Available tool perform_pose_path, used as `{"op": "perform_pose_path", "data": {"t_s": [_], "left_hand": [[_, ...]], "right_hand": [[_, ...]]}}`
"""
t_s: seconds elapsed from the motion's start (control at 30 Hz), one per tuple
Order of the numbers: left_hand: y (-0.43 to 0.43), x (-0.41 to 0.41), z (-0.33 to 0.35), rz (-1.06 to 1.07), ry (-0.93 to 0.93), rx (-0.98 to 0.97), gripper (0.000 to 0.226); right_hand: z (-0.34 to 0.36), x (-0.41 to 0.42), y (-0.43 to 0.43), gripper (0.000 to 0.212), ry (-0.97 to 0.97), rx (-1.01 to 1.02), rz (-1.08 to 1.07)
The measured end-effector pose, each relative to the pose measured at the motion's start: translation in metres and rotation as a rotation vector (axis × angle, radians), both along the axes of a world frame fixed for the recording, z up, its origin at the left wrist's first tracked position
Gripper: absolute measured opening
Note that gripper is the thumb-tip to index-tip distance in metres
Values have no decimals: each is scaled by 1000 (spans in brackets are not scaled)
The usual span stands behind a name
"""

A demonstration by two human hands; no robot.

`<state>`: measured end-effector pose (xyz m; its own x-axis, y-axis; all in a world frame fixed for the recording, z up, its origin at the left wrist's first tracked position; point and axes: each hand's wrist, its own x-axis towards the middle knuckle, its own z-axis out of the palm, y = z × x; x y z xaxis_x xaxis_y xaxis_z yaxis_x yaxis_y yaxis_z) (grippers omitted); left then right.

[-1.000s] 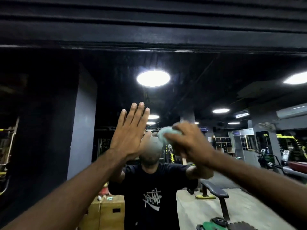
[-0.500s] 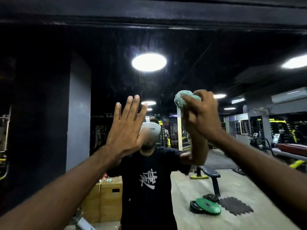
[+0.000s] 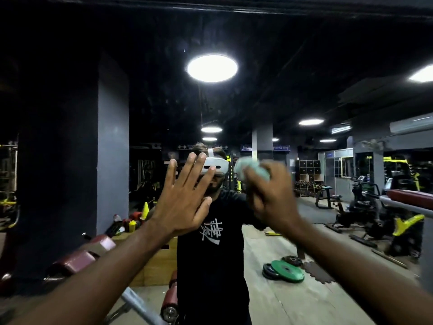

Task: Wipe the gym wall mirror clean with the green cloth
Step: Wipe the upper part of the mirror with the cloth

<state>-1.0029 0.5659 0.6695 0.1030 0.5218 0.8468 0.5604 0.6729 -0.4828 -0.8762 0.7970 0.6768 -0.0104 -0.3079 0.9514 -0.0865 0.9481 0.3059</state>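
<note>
At mirror: L hand flat, spread; R hand grips balled green cloth.

We hold both bare arms raised and stretched forward, the forearms rising from the lower corners toward the middle. Our left hand is spread flat, palm turned away from us. Its four fingers are straight and point up with slight gaps between them, and the thumb is splayed out toward the other hand. The wrist runs nearly in line with the forearm. Our right hand is level with it and just beside it, blurred, its back toward us. It grips the green cloth, which bulges out above and to the left of the grip. The two hands are apart.
</note>
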Motion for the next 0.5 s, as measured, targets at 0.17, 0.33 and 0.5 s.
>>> {"op": "perform_pose_path", "data": {"t_s": [0.17,0.33,0.5], "left_hand": [[2,6,3,-6,-24,-16,80],[27,26,36,-29,-14,-14,78],[32,23,59,2,0,-19,80]], "right_hand": [[-4,21,35,32,-218,632,-161],[37,21,40,58,-35,71,-67],[27,33,46,36,-197,421,-88]]}}
